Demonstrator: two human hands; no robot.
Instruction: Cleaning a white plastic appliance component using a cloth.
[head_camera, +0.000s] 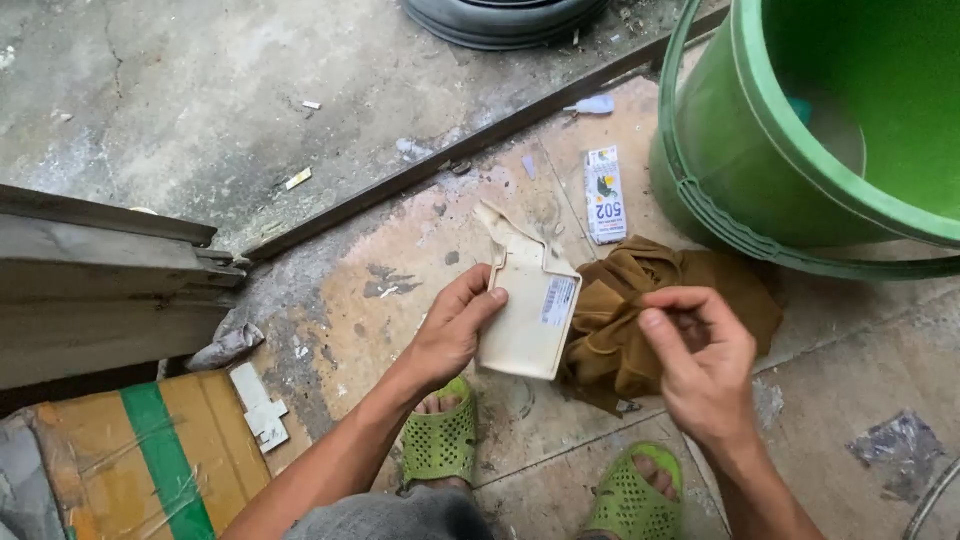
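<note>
While left hand (452, 335) grips one pouch (528, 312).

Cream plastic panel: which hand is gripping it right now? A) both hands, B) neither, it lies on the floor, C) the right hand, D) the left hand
D: the left hand grips the cream plastic panel by its edge, while the right hand is apart from it, over the brown cloth.
</note>
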